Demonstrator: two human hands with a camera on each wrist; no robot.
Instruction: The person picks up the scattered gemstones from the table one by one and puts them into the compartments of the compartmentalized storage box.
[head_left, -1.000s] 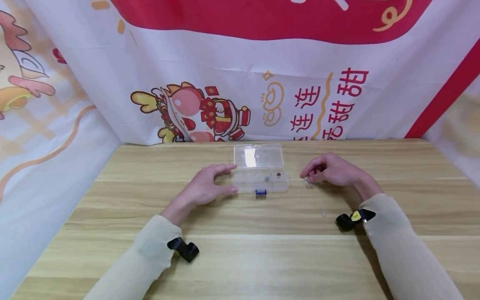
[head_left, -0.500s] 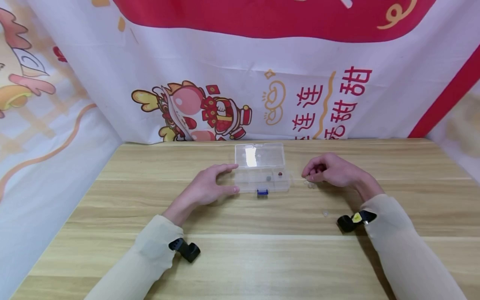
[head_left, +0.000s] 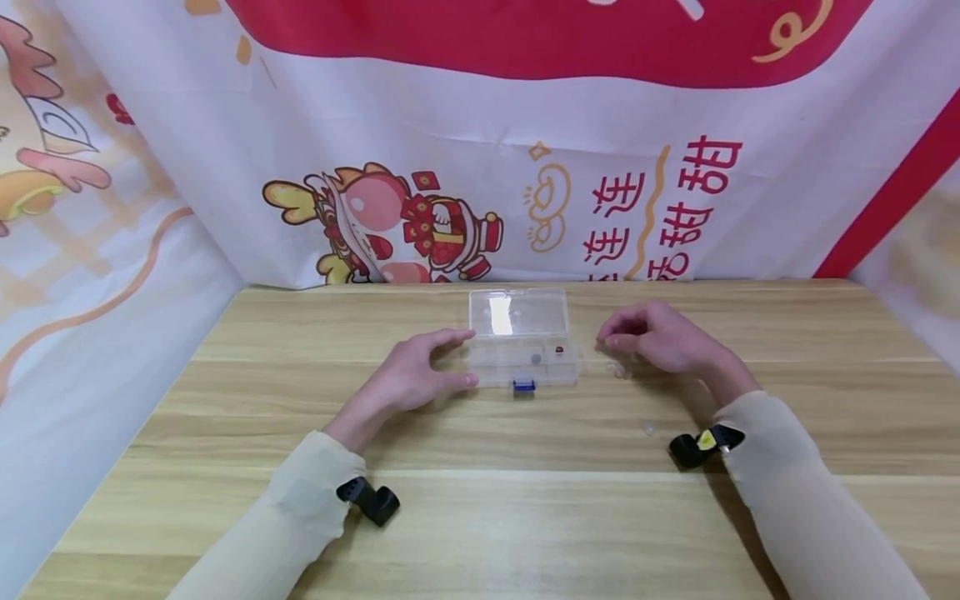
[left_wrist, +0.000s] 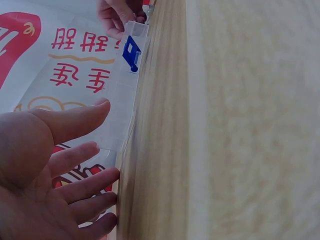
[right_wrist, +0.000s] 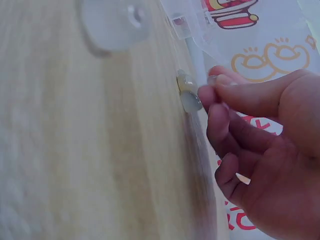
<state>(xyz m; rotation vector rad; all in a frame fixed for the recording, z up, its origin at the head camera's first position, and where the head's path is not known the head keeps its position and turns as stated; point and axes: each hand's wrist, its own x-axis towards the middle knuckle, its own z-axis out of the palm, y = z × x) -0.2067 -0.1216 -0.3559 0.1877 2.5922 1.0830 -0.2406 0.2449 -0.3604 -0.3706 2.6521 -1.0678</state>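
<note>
A clear plastic box (head_left: 495,352) with its lid (head_left: 532,312) raised lies on the table; a dark red bead (head_left: 559,350) and a greyish bead (head_left: 536,359) sit in separate compartments. At the box's left side, my left hand (head_left: 412,372) is spread, thumb and forefinger at its edge. To the right of the box my right hand (head_left: 663,337) pinches a small clear bead (right_wrist: 212,79) between thumb and forefinger, as the right wrist view shows. Just below that hand, a few translucent beads (head_left: 617,370) rest on the wood.
Another clear bead (head_left: 648,428) lies alone on the wooden table (head_left: 510,517), nearer the front. The box's blue latch (head_left: 523,386) faces the front edge. A printed cloth (head_left: 450,108) hangs behind the table and along both sides.
My right hand has lifted slightly off the translucent beads and shifted a little left, towards the box. My left hand has stayed by the box.
</note>
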